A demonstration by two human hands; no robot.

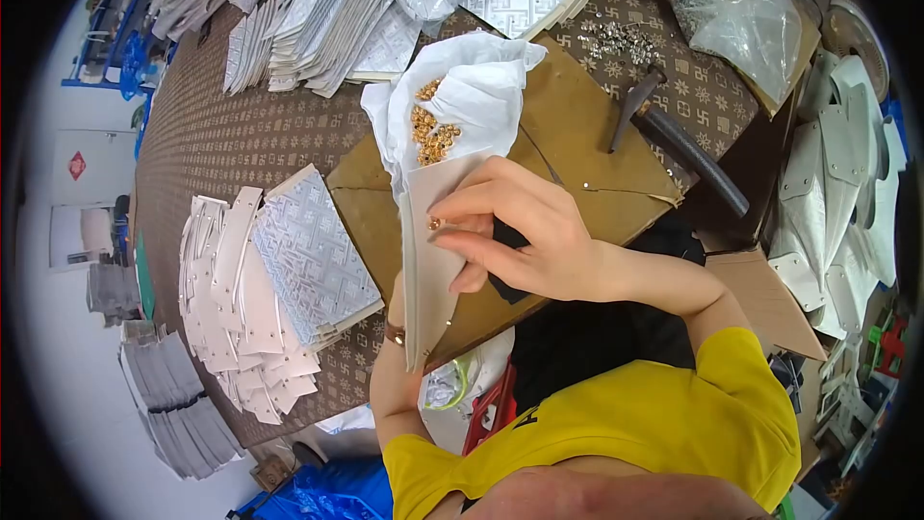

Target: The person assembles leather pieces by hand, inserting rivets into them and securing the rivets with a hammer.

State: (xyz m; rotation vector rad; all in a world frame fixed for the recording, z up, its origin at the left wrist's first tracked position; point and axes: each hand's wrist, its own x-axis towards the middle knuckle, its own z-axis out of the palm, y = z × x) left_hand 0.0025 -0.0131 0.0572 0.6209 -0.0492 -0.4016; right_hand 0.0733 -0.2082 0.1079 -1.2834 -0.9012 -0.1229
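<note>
My right hand (529, 231) pinches a small gold stud (434, 223) between thumb and fingertips, against the face of a cream panel (428, 284). My left hand (396, 300) is mostly hidden behind the panel's left edge, holding it up at a tilt; its fingers do not show. More than one layer is visible along that edge. Just beyond the panel, a heap of gold studs (435, 140) lies in a crumpled white wrapper (491, 96). Under it is a brown board (597, 197). A small silver stud shows low on the panel.
A hammer (693, 159) lies right of the board, near scattered silver studs (621, 41). Studded cream panels (236, 299) and a silver-patterned stack (313, 255) sit at left. More patterned stacks (332, 24) and a plastic bag (751, 29) are at the back. White pieces (828, 183) pile at right.
</note>
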